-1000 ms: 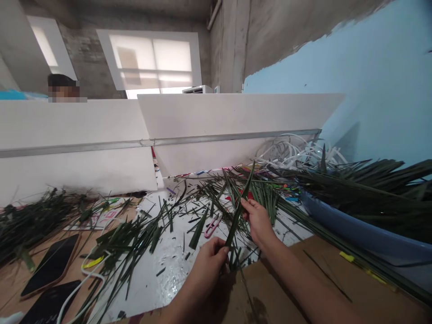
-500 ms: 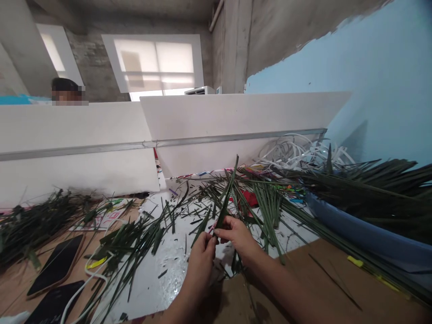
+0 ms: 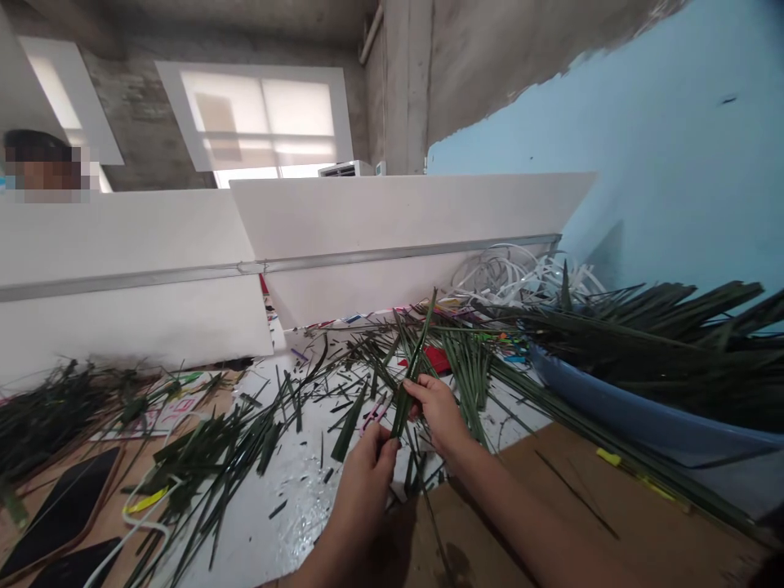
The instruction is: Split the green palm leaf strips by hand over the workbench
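Both hands hold one long green leaf (image 3: pixel 421 347), which points up and away from me. My left hand (image 3: pixel 371 461) pinches its lower end between thumb and fingers. Higher up the same leaf, my right hand (image 3: pixel 432 408) grips it with thumb and fingers closed. Something pink (image 3: pixel 375 415), partly hidden, shows just beyond my left hand. Cut leaf strips lie scattered over the white sheet (image 3: pixel 306 482) around the hands, with a bundle of strips (image 3: pixel 466 367) behind my right hand and a red piece (image 3: pixel 436 359) beside it.
At the right a blue basin (image 3: pixel 612 408) holds many long leaves. White coiled strips (image 3: pixel 508 273) lie by the partition (image 3: pixel 404 212). Two dark phones (image 3: pixel 64 502), a white cable (image 3: pixel 162 531) and leaf piles are at the left. A person's head (image 3: pixel 42 163) shows beyond the partition.
My right hand has moved up along the leaf, away from my left hand, and the pink thing shows more. The view has turned slightly right, so the surroundings sit further left.
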Tool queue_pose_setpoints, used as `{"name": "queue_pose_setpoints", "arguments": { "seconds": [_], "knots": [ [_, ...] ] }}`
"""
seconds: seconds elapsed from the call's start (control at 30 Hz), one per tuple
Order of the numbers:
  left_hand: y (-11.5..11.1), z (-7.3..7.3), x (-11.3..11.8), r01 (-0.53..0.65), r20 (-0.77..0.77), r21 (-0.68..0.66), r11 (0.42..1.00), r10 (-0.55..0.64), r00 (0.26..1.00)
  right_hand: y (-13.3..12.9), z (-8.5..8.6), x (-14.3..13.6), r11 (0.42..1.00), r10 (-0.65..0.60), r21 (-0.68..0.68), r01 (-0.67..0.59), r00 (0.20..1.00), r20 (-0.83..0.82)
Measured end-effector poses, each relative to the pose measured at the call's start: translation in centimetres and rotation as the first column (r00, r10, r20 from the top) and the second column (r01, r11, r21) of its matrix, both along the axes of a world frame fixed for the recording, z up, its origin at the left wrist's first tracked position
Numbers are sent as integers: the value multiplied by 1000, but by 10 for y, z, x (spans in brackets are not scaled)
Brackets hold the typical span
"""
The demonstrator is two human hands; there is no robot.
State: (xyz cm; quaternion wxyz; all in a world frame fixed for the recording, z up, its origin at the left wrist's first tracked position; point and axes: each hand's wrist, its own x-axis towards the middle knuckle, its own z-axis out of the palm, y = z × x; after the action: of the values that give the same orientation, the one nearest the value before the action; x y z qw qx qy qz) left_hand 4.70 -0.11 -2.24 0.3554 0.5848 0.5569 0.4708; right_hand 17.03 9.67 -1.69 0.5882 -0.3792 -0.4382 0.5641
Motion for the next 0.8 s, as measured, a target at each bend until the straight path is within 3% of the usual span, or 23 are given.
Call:
{"name": "queue_pose_setpoints", "arguments": {
  "seconds": [0.27, 0.57, 0.8],
  "knots": [
    [0, 2, -5, 26, 54, -50, 998, -24, 998, 7, 6, 11, 996, -85, 9, 85, 995, -43],
    [7, 0, -18, 20, 121, -104, 994, -8, 993, 7, 11, 12, 998, -65, -2, 65, 996, -62],
    [7, 22, -44, -53, -3, -90, 995, 53, 999, 6, 10, 14, 980, -200, -36, 198, 977, -73]
  ]
}}
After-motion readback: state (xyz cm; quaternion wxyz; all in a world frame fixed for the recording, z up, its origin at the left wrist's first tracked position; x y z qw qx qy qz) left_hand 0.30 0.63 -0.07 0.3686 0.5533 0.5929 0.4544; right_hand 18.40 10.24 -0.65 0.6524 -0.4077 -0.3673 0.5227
